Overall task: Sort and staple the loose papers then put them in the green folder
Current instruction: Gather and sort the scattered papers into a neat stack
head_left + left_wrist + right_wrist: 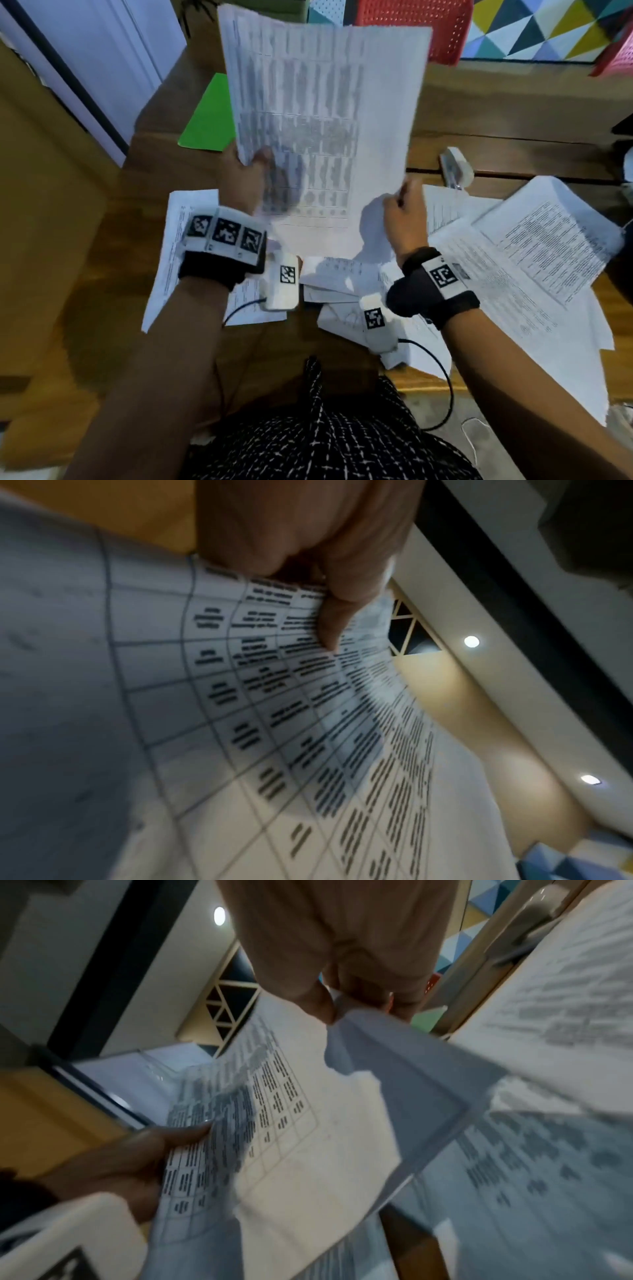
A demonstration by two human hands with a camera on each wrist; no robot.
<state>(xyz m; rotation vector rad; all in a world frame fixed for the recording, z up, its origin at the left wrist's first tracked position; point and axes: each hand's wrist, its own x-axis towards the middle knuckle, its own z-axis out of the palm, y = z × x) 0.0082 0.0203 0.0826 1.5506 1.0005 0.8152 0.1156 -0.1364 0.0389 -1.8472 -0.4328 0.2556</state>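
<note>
I hold a small stack of printed table sheets (318,113) upright above the wooden table. My left hand (248,178) grips their lower left edge, thumb across the print (329,620). My right hand (404,209) pinches the lower right edge (329,1007). The sheets (301,1123) are a little fanned apart. The green folder (207,116) lies flat on the table behind them at the left, partly hidden. A white stapler (457,166) lies at the right beyond my right hand. Several loose papers (534,253) are spread on the table under and right of my hands.
More loose sheets (181,246) lie under my left wrist. A red plastic chair (411,20) stands beyond the table (513,113), another at the far right. A white door or panel (102,61) stands at the left. Cables hang from the wrist cameras.
</note>
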